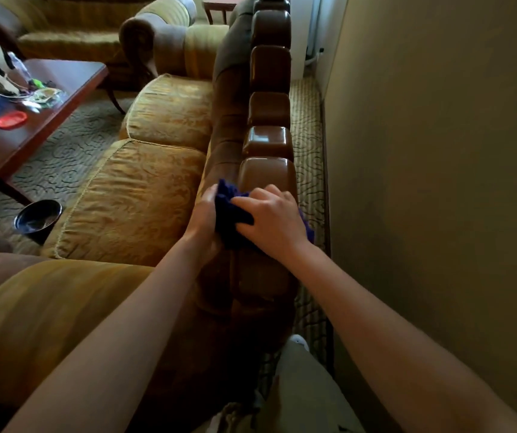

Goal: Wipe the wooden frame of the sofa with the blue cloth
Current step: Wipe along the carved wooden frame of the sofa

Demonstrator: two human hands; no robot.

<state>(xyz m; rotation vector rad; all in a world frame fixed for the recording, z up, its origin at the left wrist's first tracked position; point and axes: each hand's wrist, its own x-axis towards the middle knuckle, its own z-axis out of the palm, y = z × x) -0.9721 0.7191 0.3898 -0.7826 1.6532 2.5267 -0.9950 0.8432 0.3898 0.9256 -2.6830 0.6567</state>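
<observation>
Bunched blue cloth (230,214) on glossy wooden frame (268,142)

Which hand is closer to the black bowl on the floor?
Left. The left hand holds the blue cloth on the sofa's seat side, the side where the black bowl sits. The right hand grips the cloth on the wall side, farther away.

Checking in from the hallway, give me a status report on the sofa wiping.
Both hands, left and right, hold blue cloth. Cloth on wooden frame. Nothing in the way.
</observation>
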